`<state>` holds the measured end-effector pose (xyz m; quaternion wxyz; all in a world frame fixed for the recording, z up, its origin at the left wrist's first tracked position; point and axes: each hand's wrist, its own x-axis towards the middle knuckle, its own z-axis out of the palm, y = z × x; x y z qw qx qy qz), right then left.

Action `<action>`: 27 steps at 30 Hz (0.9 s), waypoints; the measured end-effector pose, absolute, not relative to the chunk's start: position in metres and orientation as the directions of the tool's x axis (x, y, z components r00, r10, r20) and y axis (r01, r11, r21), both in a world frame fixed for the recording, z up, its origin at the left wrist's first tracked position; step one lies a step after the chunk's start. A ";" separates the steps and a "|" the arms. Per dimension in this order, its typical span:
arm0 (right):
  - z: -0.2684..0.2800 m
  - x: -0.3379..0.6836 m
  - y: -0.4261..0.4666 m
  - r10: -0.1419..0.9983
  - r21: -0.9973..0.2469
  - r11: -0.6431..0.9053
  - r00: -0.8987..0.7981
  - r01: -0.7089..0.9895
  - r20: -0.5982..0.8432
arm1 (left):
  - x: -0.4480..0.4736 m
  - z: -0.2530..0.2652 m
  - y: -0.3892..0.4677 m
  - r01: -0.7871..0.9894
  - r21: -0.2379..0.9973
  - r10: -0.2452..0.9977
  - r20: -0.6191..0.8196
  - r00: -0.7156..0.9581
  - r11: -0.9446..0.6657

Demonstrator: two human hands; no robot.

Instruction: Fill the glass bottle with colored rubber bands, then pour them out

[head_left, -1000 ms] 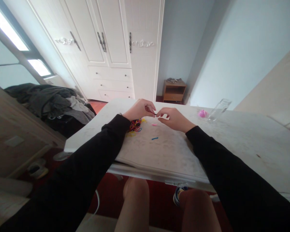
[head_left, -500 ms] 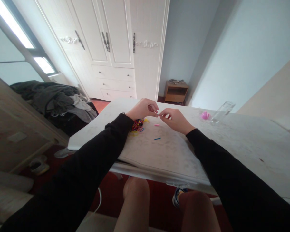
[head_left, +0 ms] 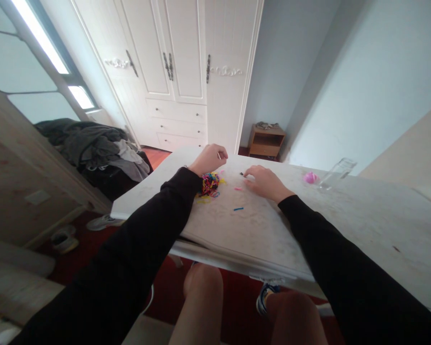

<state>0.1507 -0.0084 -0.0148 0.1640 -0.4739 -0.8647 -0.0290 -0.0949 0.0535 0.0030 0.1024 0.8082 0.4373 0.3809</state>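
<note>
My left hand [head_left: 210, 159] is closed just above the table, fingers curled in; a small pale bit shows at the fingertips, too small to name. Close below its wrist lies a heap of multicoloured little rubber bands [head_left: 210, 184]. My right hand [head_left: 265, 183] rests low over the tabletop with its fingers apart. Near its index fingertip is a tiny black piece [head_left: 241, 173]. A short pink piece [head_left: 238, 189] and a blue strip [head_left: 238, 209] lie on the table between the hands and the front edge.
A clear glass jar [head_left: 336, 173] stands at the right beside a pink rounded object [head_left: 311, 178]. All of this is on a white table [head_left: 266, 244]. Behind are a white wardrobe [head_left: 187, 86] and a small wooden cabinet [head_left: 266, 143]. Clothes [head_left: 89, 146] are piled at the left.
My hands have parted from a shared pinch. The right one has dropped to the table and opened, where the tiny black piece now shows. The left fingers have curled in.
</note>
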 end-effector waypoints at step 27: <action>-0.003 0.141 -0.026 0.691 -0.296 0.689 -0.475 0.662 0.545 | -0.078 0.000 0.035 0.239 0.777 0.637 0.253 0.728 -0.582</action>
